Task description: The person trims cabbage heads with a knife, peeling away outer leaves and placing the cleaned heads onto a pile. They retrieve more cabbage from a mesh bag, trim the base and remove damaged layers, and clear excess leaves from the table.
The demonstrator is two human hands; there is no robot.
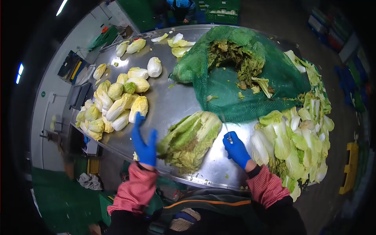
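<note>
A large untrimmed napa cabbage [192,139] with wilted, browned outer leaves lies on the metal table directly before me. My left hand [144,143], in a blue glove, is held beside its leafy end with fingers spread, holding nothing. On the other side, my gloved right hand [237,150] is closed around a knife [225,124], whose thin blade points away from me and is blurred. Trimmed cabbages [117,102] are piled to the left of my left hand. Right of the knife hand lies a heap of cut-off leaves [291,145].
A green mesh sack [203,84] with withered cabbage leaves [239,58] spreads over the table's far right. Single trimmed cabbages and loose leaves lie near the back edge of the metal table [168,105]. Another person [182,6] stands beyond it, near a green crate [222,15].
</note>
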